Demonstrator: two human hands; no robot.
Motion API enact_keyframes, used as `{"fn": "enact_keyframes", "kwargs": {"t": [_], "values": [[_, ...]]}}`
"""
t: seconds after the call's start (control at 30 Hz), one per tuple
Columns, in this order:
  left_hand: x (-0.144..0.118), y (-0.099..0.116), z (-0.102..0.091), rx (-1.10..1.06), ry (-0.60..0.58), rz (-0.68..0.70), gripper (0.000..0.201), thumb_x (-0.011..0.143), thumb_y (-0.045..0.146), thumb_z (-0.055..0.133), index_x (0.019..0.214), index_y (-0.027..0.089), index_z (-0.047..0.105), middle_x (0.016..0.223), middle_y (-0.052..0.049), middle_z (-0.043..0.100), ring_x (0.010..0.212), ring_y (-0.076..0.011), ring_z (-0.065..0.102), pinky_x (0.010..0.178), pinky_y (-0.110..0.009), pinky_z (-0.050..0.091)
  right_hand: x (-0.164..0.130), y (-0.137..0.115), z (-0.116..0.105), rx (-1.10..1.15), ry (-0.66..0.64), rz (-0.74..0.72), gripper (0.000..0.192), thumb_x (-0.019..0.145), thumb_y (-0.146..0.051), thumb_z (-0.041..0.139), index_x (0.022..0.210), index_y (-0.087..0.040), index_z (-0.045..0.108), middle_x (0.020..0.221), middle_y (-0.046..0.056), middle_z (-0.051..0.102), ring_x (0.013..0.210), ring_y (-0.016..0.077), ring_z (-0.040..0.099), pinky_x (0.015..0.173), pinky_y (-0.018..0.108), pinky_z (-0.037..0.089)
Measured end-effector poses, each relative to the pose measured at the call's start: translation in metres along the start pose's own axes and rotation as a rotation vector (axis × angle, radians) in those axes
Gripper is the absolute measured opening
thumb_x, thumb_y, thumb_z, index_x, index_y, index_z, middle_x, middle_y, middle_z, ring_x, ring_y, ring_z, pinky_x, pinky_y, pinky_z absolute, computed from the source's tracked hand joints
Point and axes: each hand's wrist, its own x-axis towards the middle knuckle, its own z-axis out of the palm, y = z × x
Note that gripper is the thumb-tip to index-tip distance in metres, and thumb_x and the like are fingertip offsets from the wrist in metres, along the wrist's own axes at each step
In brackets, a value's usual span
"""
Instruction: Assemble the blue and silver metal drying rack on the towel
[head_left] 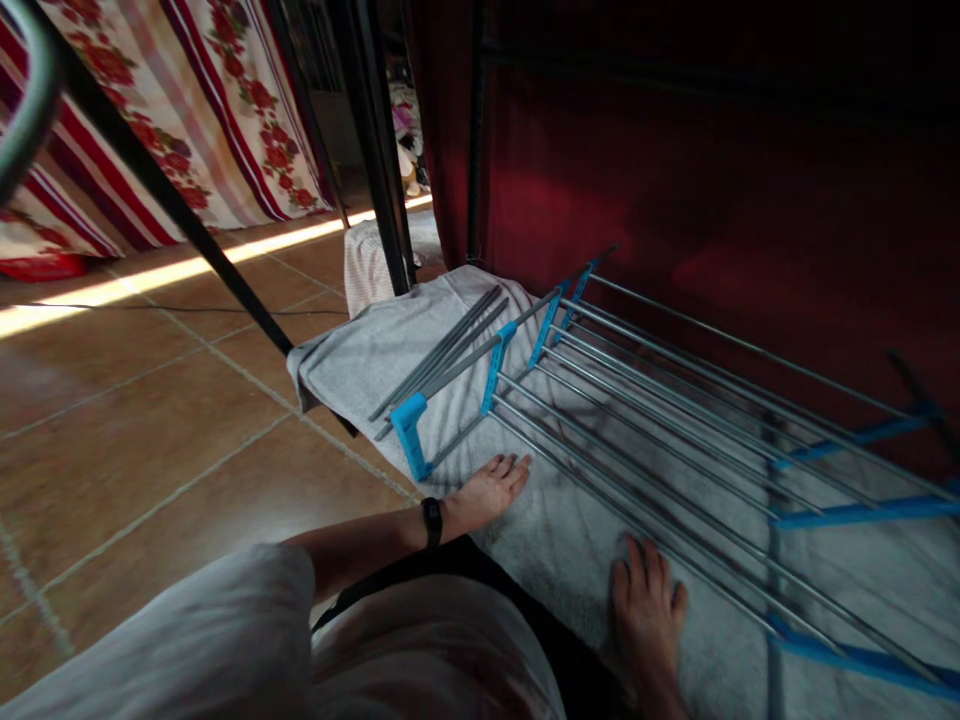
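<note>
I see a floral striped curtain (217, 100) hanging well beyond my fingers, brown floor tiles (135, 440) off to their left, a dark red fabric wall (712, 200) ahead, black poles (379, 150) between.

Tiled floor (135, 430) (sunlit strip), red curtain (712, 200)

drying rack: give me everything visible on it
The drying rack lies folded flat on a pale towel spread over the tiled floor, beside a dark red curtain. It looks like grey metal: many thin parallel rods running lengthwise, held by bright blue plastic connectors and cross pieces. At the near-left end a folded bundle of rods rests on top. No laundry hangs on it. The left hand lies flat on the towel just below its blue corner piece; the right hand presses the towel at its near edge.
</note>
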Motion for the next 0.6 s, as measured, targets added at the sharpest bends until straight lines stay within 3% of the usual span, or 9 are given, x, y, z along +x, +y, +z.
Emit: {"fn": "enact_keyframes", "kwargs": {"t": [0.23,0.4,0.6], "values": [[-0.032,-0.006,-0.011,-0.135,0.039,0.139,0.044,0.099,0.010,0.055,0.142,0.018,0.059,0.156,-0.013,0.058,0.137,-0.0242,0.058,0.118,-0.039,0.041,-0.008,0.022,0.024,-0.052,-0.020,-0.072,0.051,0.094,-0.013,0.038,0.125,-0.029,0.075,0.165,0.005,0.049,0.154,0.0411,0.032,0.117,0.077,0.028],[-0.081,-0.016,-0.013,-0.176,0.105,0.292,0.036,0.105,0.015,0.050,0.138,0.021,0.061,0.137,-0.009,0.070,0.121,-0.0211,0.065,0.108,-0.035,0.045,-0.013,0.030,0.045,-0.027,-0.035,-0.039,0.055,0.093,-0.016,0.036,0.127,-0.032,0.076,0.164,0.004,0.049,0.152,0.0425,0.038,0.116,0.078,0.029],[-0.140,-0.039,-0.010,-0.291,0.094,0.187,0.027,0.099,0.012,0.048,0.112,0.023,0.069,0.107,-0.008,0.073,0.096,-0.0214,0.065,0.089,-0.034,0.051,-0.011,0.026,0.052,0.013,-0.024,0.014,0.056,0.094,-0.019,0.032,0.124,-0.033,0.078,0.159,0.005,0.055,0.148,0.0412,0.045,0.115,0.076,0.033]]}}
